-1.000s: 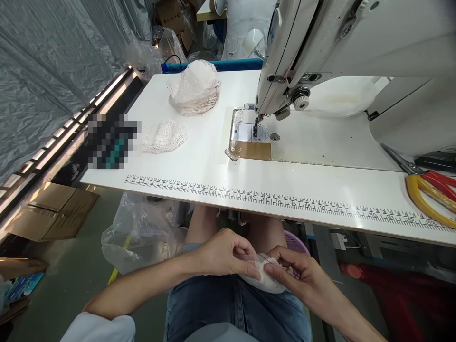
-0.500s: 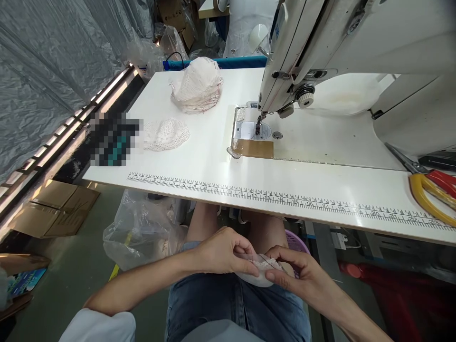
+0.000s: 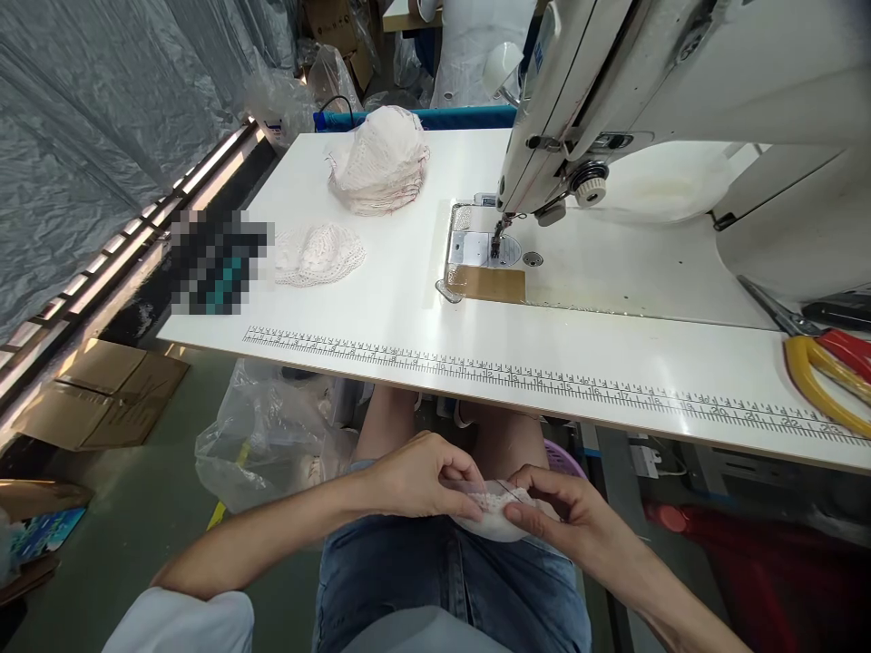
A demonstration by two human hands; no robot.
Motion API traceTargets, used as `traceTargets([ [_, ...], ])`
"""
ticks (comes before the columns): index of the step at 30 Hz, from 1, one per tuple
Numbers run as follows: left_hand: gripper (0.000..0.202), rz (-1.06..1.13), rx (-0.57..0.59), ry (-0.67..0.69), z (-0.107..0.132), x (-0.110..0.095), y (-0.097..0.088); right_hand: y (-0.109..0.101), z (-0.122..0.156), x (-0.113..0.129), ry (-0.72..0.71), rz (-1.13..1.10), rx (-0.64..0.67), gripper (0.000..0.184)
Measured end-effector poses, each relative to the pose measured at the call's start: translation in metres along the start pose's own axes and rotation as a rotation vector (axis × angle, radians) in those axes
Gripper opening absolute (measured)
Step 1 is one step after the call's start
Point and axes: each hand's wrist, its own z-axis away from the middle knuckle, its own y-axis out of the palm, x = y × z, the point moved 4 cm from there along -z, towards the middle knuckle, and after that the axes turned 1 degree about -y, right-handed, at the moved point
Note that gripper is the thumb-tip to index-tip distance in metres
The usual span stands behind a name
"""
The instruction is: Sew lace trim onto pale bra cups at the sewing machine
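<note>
Left thumb and fingers have drawn back slightly along a small white fabric piece (image 3: 500, 524) since a second ago, and more of its lacy edge now shows. The piece is held above the lap of a seated person in denim shorts (image 3: 395, 580), just below the front edge of a white desk (image 3: 395, 290). The left hand (image 3: 422, 476) pinches one end between thumb and fingers; the right hand (image 3: 578, 512) pinches the other end in a similar grip. A thin dark line crosses the lace between the two hands; whether it is loose thread or stitching cannot be told.

On the desk, a white sewing machine (image 3: 572, 100) stands to the right of centre. To its left are a tall stack of pale lacy pieces (image 3: 381, 159) and, nearer the person, a flatter lacy piece (image 3: 323, 254). A ruler scale (image 3: 476, 369) is printed along the front edge, and scissors (image 3: 801, 367) with yellow and red handles lie at the far right. Below the desk, a clear plastic bag (image 3: 265, 444) sits left of the person's legs, and a purple basket (image 3: 562, 458) is partly visible behind the right hand.
</note>
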Motion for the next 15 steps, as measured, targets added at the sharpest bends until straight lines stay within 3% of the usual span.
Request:
traceTargets([
  [8,0.020,0.001,0.028,-0.005,0.0002,0.0006,-0.0011,0.0017,0.0007,0.0000,0.003,-0.037,0.013,0.029],
  [15,0.027,-0.010,0.008,0.039,-0.0017,-0.0016,0.0053,0.0018,0.0036,0.0031,-0.002,0.068,-0.017,0.028],
])
